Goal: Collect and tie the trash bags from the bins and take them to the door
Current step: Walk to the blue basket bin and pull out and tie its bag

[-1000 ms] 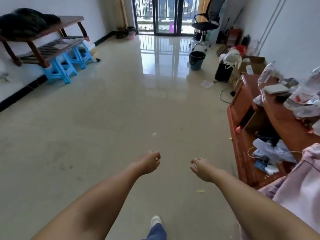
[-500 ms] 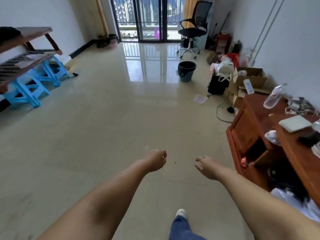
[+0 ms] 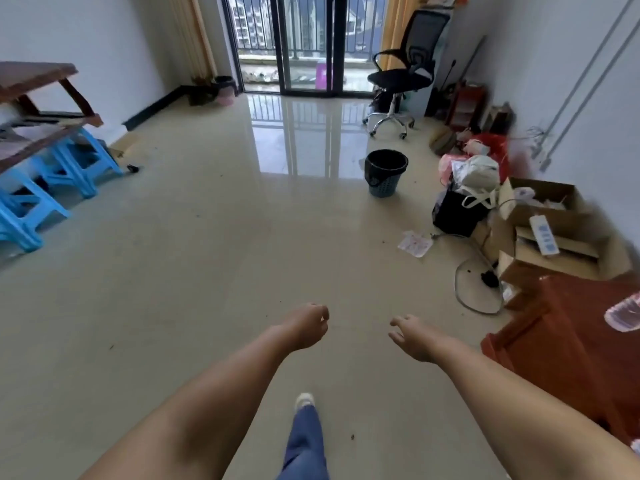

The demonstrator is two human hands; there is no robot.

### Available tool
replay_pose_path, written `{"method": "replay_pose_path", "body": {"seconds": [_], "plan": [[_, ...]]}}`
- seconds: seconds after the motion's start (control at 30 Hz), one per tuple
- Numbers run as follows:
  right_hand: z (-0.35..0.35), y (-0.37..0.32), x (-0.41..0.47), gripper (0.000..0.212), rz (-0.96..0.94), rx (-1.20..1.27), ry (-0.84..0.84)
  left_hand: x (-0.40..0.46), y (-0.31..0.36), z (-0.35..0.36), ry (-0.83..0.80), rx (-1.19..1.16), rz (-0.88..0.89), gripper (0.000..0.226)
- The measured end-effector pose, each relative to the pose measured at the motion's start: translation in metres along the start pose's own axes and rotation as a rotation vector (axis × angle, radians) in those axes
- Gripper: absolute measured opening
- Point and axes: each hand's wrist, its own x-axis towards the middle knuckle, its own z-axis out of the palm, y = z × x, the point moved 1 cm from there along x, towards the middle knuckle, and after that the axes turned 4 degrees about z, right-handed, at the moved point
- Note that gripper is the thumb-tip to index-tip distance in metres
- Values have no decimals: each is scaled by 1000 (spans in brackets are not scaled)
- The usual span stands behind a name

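Nothing is held: the left hand (image 3: 306, 327) is loosely curled, the right hand (image 3: 412, 337) relaxed with fingers (image 3: 398, 322) spread. A trip could be caused by the grey cable loop (image 3: 464, 292) lying on the floor at right. The round dark-lined blue plastic bin (image 3: 385, 172) stands well ahead of both hands, untouched.

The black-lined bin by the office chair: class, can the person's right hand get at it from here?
Probably not yet. The right hand hangs far short of the bin; bare floor between leaves the way free.
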Motion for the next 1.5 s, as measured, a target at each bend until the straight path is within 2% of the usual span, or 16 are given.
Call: {"method": "replay_pose_path", "body": {"seconds": [0.3, 0.5, 0.87, 1.23, 1.5], "plan": [[-160, -20, 198, 46, 39, 116, 75, 230, -27, -168, -11, 91, 86, 34], [-232, 11, 321, 45, 69, 128, 68, 378, -17, -214, -61, 121, 138, 34], [-393, 120, 547, 42, 114, 76, -7, 645, 32, -317, -46, 80, 127, 33], [-506, 151, 761, 46, 123, 129, -62, 884, 25, -401, -108, 126, 181, 35], [-593, 160, 892, 45, 173, 277, -67, 1050, 10, -486, -193, 176, 178, 36]]}}
